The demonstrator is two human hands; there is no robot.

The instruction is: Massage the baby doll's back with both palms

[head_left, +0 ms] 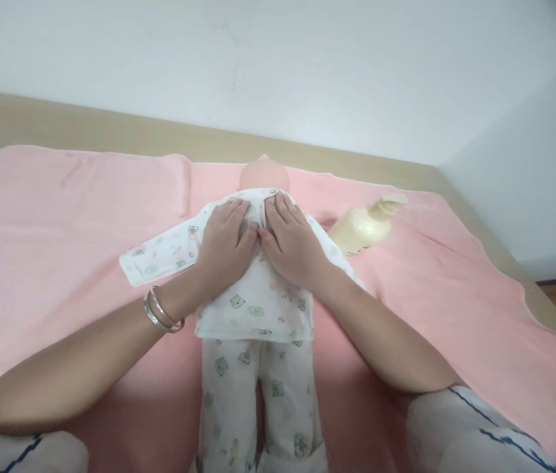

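Observation:
A baby doll (pixel 264 175) lies face down or with its face hidden, dressed in a white printed top (pixel 258 312) and matching trousers (pixel 231 401). My left hand (pixel 228 240) rests flat on the left side of the top's upper part, fingers stretched toward the doll's head. Beside it, my right hand (pixel 291 240) lies flat on the right side, its thumb close to the left thumb. Both palms press on the cloth and hold nothing. The doll's left-hand sleeve spreads out to the side; my right forearm partly covers the other sleeve.
Under the doll is a pink blanket (pixel 110 190) with a wavy edge, spread over a wooden table (pixel 110 128). A cream pump bottle (pixel 363 226) lies on its side to the right of the doll. A white wall (pixel 278 72) stands behind the table.

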